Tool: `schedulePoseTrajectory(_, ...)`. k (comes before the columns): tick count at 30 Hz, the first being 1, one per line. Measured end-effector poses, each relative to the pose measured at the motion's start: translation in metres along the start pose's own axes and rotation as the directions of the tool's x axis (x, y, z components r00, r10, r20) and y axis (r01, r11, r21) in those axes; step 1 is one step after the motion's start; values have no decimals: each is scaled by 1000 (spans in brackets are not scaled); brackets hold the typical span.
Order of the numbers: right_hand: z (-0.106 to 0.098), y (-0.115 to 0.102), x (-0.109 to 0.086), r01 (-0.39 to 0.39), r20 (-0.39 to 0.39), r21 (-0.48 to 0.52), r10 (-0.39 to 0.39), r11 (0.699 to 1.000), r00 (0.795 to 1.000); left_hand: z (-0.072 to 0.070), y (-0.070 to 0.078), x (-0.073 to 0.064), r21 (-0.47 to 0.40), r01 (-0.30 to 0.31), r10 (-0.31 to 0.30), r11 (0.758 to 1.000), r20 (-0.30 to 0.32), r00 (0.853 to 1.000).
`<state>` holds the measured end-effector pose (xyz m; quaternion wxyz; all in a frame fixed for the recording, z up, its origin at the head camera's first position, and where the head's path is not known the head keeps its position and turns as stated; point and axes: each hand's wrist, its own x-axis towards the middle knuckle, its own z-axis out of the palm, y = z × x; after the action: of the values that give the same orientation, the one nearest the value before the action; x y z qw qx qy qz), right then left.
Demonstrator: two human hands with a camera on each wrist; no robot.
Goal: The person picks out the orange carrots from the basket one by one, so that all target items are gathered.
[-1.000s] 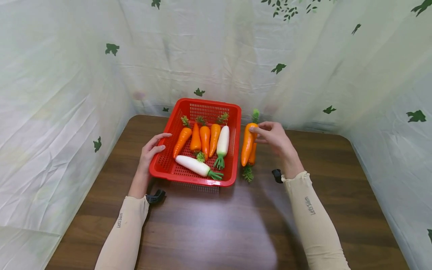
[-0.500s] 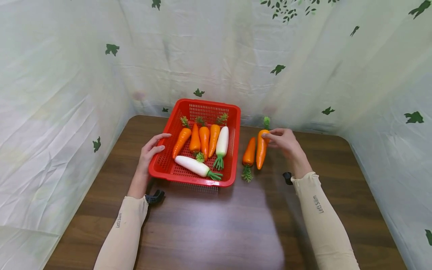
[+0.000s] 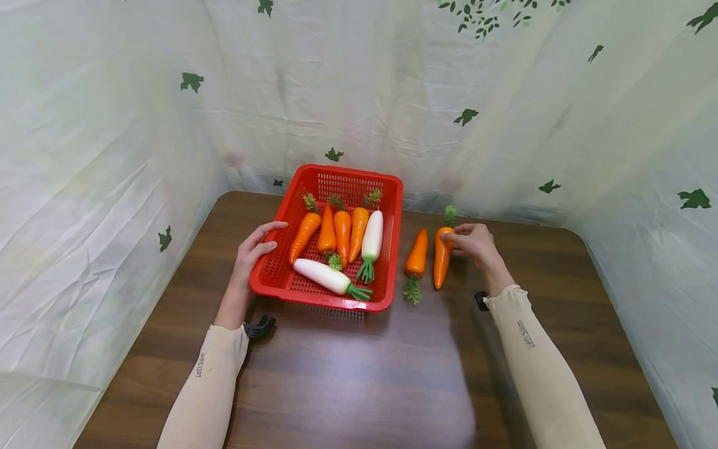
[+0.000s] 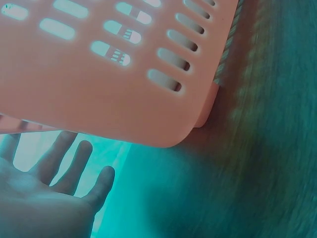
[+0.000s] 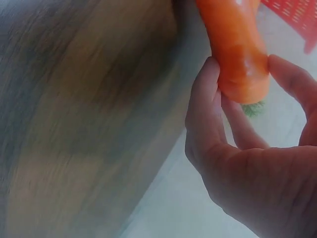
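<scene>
My left hand (image 3: 247,254) rests at the left rim of a red plastic basket (image 3: 391,249), thumb and index finger over the edge. In the left wrist view, the other fingers (image 4: 74,173) are spread and fairly straight beside the basket wall (image 4: 99,99). My right hand (image 3: 475,243) pinches an orange carrot (image 3: 442,259) near its leafy end, between thumb and fingers (image 5: 203,99). That carrot lies on or just above the table, its tip toward me. A second carrot (image 3: 417,254) lies between it and the basket, leaves toward me.
Inside the basket are several carrots (image 3: 304,236) and two white radishes, one upright (image 3: 373,236) at the right and one lying crosswise (image 3: 322,274) at the front. The brown wooden table (image 3: 348,374) meets pale leaf-patterned curtains (image 3: 392,93) at the back and sides.
My right hand has carried the carrot rightward and lowered it beside the second carrot, which it partly covered before. My left hand and the basket have stayed in place.
</scene>
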<state>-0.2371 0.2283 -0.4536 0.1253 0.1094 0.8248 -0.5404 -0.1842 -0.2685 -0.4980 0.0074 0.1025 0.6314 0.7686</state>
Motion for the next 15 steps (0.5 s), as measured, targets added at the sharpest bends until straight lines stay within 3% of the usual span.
schedulePoseTrajectory(15,0,11,3,-41,-35,-55,39,998,999,0,0,0,-9,-8,8,1000,-2,1000)
